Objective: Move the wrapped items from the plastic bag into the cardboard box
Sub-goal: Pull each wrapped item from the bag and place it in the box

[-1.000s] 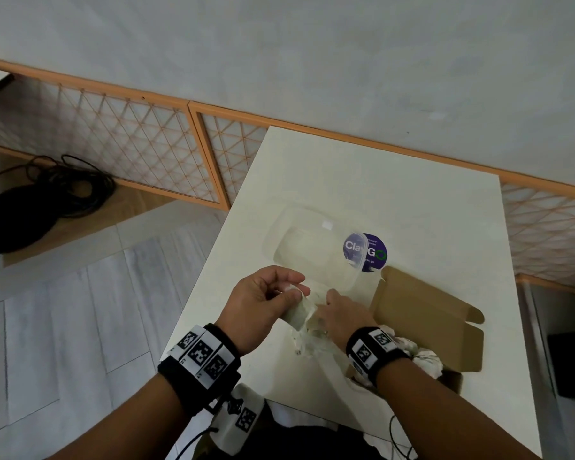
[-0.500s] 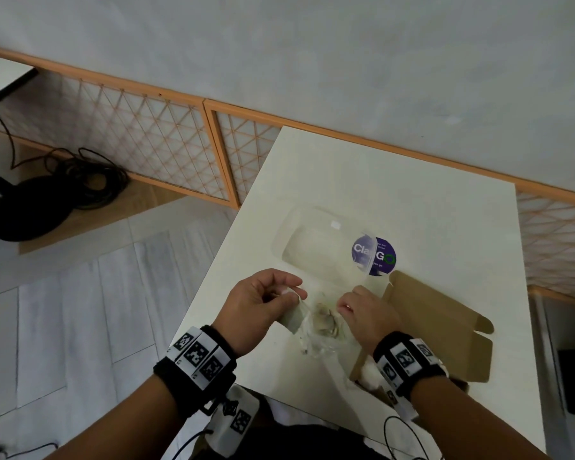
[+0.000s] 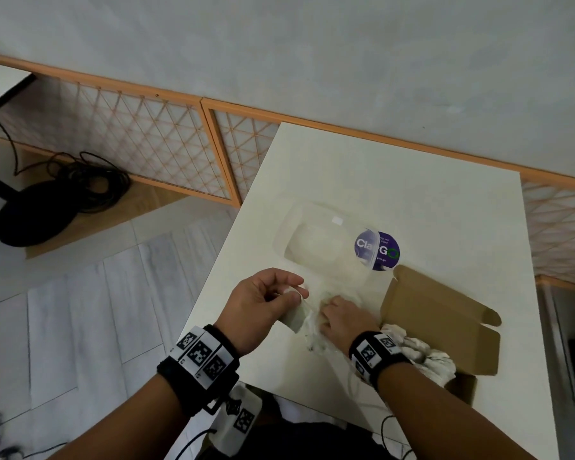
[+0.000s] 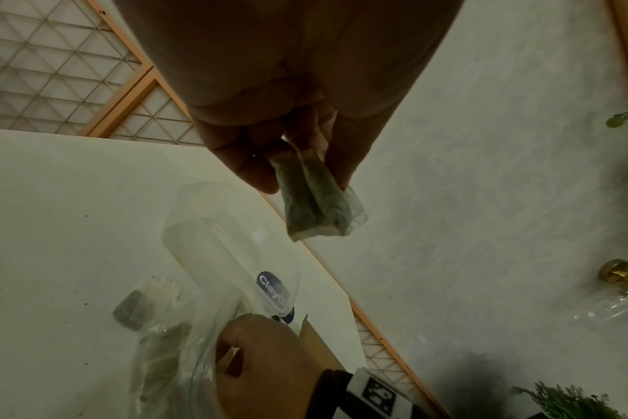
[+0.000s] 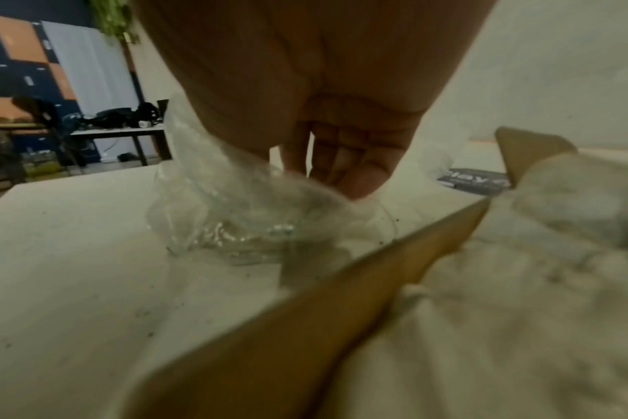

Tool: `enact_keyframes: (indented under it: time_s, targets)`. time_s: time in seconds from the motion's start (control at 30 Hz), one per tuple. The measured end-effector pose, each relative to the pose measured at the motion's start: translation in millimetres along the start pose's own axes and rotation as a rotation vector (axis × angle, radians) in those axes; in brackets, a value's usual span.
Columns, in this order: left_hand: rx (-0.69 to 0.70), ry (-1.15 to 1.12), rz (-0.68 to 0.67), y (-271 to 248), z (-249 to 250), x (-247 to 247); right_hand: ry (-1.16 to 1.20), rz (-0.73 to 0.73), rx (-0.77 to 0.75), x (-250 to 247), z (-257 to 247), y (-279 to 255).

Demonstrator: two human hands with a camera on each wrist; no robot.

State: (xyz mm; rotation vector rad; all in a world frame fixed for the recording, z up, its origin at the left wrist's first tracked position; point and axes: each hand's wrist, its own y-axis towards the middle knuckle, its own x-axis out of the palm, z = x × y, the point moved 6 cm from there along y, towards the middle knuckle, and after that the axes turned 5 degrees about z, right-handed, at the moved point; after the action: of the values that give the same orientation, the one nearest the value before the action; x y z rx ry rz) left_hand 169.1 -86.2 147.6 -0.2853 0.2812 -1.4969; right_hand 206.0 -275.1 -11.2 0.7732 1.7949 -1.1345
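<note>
An office or shared workroom: at the left of the right wrist view, dark-legged desks (image 5: 126,133) carry bags and gear before blue-and-orange wall panels (image 5: 22,56); the head view's left shows coiled cables (image 3: 87,184) on grey plank flooring (image 3: 80,310).

On the table (image 3: 429,200), the plastic bag (image 3: 316,330) lies near the front edge, between the left hand (image 3: 263,303) and the right hand (image 3: 342,315). The left hand holds a wrapped item (image 3: 296,315) just left of the bag. The cardboard box (image 3: 445,330) sits to the bag's right, with crumpled paper (image 3: 425,355) in it. A clear tray (image 3: 322,242) lies behind the bag, a round sticker (image 3: 384,250) at its right end.
</note>
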Motion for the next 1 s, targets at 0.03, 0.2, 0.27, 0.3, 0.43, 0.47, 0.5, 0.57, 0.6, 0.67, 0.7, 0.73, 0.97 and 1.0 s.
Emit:
enact_keyframes:
  time_s: [0.03, 0.2, 0.27, 0.3, 0.43, 0.47, 0.5, 0.57, 0.6, 0.67, 0.7, 0.73, 0.97, 1.0]
  targets:
    - [-0.001, 0.009, 0.002, -0.8, -0.7, -2.8, -0.004, 0.008, 0.016, 2.0, -0.1, 3.0]
    - [-0.004, 0.022, 0.015, -1.2, -3.9, -11.9, 0.137, 0.034, 0.119, -16.0, 0.2, -2.3]
    - [0.001, 0.015, 0.015, -0.6, -3.1, -11.8, 0.262, 0.088, 0.169, -31.7, 7.8, -13.9]
    - [0.003, 0.007, 0.015, -0.1, -2.7, -11.1, 0.336, 0.118, 0.182, -40.4, 11.7, -21.3]
    - [0.014, -0.004, 0.005, 1.5, 0.4, -5.8, 0.766, 0.277, 0.151, -86.4, 22.7, -57.6]
    - [0.021, 0.001, -0.003, 1.9, 2.4, -3.1, 0.871, 0.304, 0.141, -100.4, 22.7, -68.3]
    - [0.026, 0.006, -0.012, 1.9, 5.0, 0.1, 0.956, 0.321, 0.141, -112.4, 23.4, -78.9]
    - [0.036, 0.000, -0.035, 2.5, 11.6, 8.5, 1.085, 0.348, 0.141, -134.8, 23.9, -97.2]
    - [0.041, -0.001, -0.054, 2.8, 15.4, 13.5, 1.120, 0.368, 0.139, -144.8, 24.0, -104.9]
    - [0.065, 0.007, -0.106, 4.1, 23.9, 25.6, 1.158, 0.437, 0.140, -166.2, 24.0, -118.4]
    - [0.079, 0.009, -0.134, 5.0, 28.3, 32.4, 1.178, 0.482, 0.147, -176.6, 24.8, -124.7]
    - [0.089, 0.004, -0.157, 6.0, 32.3, 39.0, 1.205, 0.522, 0.151, -186.0, 25.6, -130.4]
    - [0.097, -0.107, -0.342, 1.7, 62.5, 89.5, 1.304, 0.636, 0.149, -211.8, 20.8, -153.4]
    - [0.107, -0.129, -0.370, 0.6, 67.1, 96.1, 1.305, 0.641, 0.147, -211.5, 19.9, -155.6]
